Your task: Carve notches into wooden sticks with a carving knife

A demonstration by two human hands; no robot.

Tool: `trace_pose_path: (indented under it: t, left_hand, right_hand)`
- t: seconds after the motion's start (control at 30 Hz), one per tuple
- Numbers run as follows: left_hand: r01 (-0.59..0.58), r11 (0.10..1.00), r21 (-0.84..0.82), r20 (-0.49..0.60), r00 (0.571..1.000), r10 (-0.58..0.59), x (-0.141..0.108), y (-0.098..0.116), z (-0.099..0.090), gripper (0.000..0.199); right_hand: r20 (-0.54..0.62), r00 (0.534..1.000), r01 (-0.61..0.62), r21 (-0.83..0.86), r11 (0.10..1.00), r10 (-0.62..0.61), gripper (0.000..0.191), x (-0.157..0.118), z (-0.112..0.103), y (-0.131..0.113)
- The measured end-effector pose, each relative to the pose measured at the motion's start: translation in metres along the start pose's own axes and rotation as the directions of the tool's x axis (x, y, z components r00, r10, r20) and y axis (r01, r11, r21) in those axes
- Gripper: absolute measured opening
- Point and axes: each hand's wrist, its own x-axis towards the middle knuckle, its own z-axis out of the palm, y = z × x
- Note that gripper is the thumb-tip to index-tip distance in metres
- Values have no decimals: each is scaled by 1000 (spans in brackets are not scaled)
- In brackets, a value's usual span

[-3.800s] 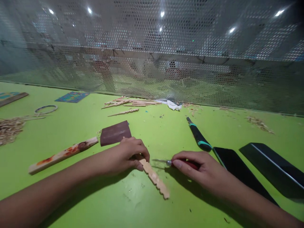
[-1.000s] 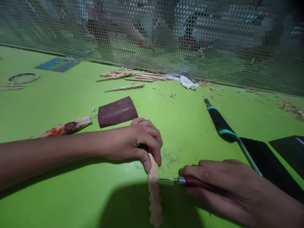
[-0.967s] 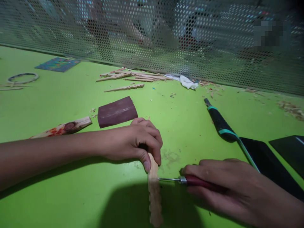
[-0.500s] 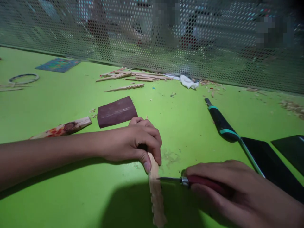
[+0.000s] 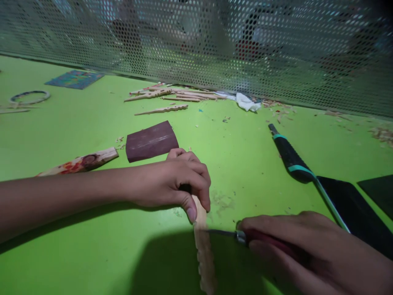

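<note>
Running beneath the left hand (image 5: 179, 180) is a notched wooden strip (image 5: 203, 250).

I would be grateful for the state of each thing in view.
Notched wooden strip, gripped by the left hand
Red-handled tool, in the right hand, tip at the strip
Maroon sandpaper sheet, slightly curled
Red-stained wooden stick, partly hidden
Black-and-turquoise handle, lying down
White tissue, crumpled
Thin wooden pieces, loosely heaped
Pale ring, lying flat
Wood shavings, scattered
</note>
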Motion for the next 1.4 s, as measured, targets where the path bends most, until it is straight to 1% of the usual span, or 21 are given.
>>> trace_pose_path:
  t: [0.1, 0.17, 0.33, 0.47, 0.6, 0.73, 0.83, 0.93, 1.0, 1.2, 1.3, 1.4]
  left_hand:
    - [5, 1000, -5, 1, 1000, -5, 1, 0, 0, 21]
    - [17, 1000, -11, 4, 1000, -17, 1, 1, -1, 21]
    - [27, 1000, -10, 9, 1000, -27, 0, 5, -3, 19]
    - [11, 1000, -10, 8, 1000, -11, 1, 6, -4, 17]
    - [7, 1000, -4, 10, 1000, -7, 1, 5, -4, 13]
    - [7, 1000, 10, 3, 1000, -7, 0, 6, -3, 10]
    - [12, 1000, 5, 7, 1000, -12, -1, 7, -2, 9]
    - [12, 1000, -3, 7, 1000, -12, 0, 6, -2, 12]
    - [9, 1000, 2, 0, 1000, -9, 0, 5, -2, 13]
    - [26, 1000, -7, 7, 1000, -26, 0, 6, -2, 13]
    - [27, 1000, 0, -1, 1000, -27, -1, 7, -3, 9]
    - [26, 1000, 3, -9, 1000, -26, -1, 8, -2, 11]
  right_hand:
    - [117, 993, -8, 7, 1000, 7, 19, -1, 3, 0]
    - [129, 991, -25, 1, 1000, 24, 20, -1, 3, -1]
    - [191, 981, -50, 49, 998, 40, 37, 4, 2, -5]
    - [249, 966, -88, 36, 996, 76, 41, 4, 2, -2]
    - [281, 954, -109, 10, 994, 102, 42, 2, 1, 0]
    - [289, 954, -88, 14, 996, 80, 46, 4, -5, -2]
    - [254, 963, -105, 28, 994, 95, 42, 4, -7, -2]
    - [223, 966, -143, 42, 989, 131, 37, 1, -4, 0]
    - [220, 967, -142, 39, 989, 130, 36, -1, -1, 0]
    - [234, 966, -118, 2, 993, 115, 41, 2, 3, -5]
    - [205, 974, -93, -19, 995, 95, 42, 5, 3, -7]
    - [190, 978, -81, -33, 996, 86, 43, 6, 2, -7]
